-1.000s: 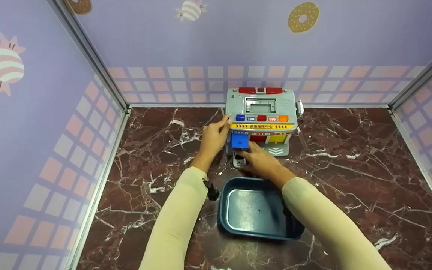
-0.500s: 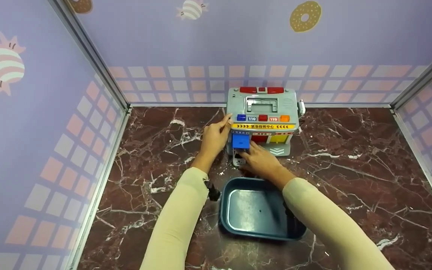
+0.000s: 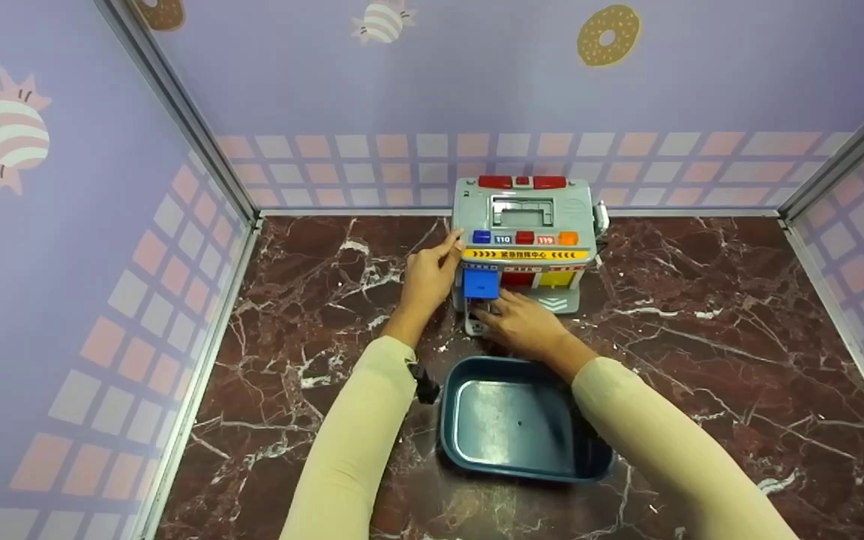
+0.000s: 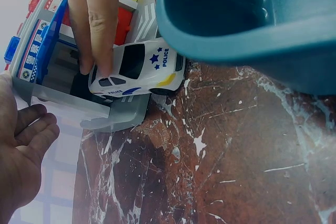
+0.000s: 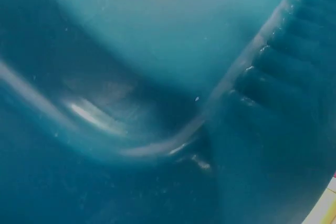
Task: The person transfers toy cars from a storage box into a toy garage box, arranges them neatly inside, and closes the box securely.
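Observation:
A grey toy police and fire station (image 3: 576, 210) stands against the back wall. Its blue door flap (image 3: 481, 283) is lifted. My left hand (image 3: 428, 281) grips the station's left front corner, thumb and forefinger close together at the roof edge. Under the flap, a white toy police car (image 4: 144, 66) sits on the ramp, its rear inside the opening and its front facing outward. Two straight fingers of my right hand (image 3: 529, 326) lie across the car's roof, tips near the rear windows in the left wrist view. The right thumb is hidden.
A dark teal plastic tub (image 3: 520, 472) stands in front of the station, below the right forearm; its inside fills the right wrist view. Purple printed panels (image 3: 417, 90) enclose the marbled tabletop (image 3: 702, 375) at the back and sides.
The right hand has shifted slightly over the toy police car and covers more of its front in the head view. The left hand and the station have stayed put.

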{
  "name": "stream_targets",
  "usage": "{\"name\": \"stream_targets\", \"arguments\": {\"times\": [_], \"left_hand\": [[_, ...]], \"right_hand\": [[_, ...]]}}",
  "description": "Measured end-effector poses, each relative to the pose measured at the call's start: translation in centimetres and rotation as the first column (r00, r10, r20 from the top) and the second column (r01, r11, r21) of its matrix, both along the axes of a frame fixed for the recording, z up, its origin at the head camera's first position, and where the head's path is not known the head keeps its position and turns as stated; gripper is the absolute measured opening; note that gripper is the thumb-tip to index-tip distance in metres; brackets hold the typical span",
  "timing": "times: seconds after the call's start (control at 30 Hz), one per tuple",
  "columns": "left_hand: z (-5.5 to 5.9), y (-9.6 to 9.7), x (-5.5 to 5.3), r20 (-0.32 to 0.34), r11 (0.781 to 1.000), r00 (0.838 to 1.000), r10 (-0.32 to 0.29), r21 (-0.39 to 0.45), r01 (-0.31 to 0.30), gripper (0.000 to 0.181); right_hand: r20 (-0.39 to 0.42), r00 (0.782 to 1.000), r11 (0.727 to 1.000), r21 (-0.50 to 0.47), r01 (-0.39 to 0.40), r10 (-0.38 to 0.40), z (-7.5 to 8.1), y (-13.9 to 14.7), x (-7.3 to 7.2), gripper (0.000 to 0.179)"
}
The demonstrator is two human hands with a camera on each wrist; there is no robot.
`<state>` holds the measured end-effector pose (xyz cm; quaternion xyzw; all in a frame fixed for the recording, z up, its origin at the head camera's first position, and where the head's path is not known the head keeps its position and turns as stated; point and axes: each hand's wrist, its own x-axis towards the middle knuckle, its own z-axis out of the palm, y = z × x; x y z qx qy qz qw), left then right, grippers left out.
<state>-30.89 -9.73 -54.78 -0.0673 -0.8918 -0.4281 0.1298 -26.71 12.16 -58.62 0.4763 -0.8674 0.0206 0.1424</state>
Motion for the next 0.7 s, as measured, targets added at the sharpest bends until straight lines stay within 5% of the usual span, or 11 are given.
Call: {"name": "stream_targets", "arguments": {"times": [0.23,0.7], "left_hand": [[-0.02,-0.05,0.05,0.017,1.0,1.0,0.0,-0.01,0.0,0.042],[0.2,-0.02,0.33,-0.022,1.0,1.0,-0.008,0.016,0.008,0.04]], "right_hand": [[-0.134,0.986,0.995,-0.006,-0.098,0.096,-0.15,0.33,-0.05,0.039],[-0.208,0.966,0.988,0.06,-0.142,0.151,0.08,0.89,-0.24,0.018]]}}
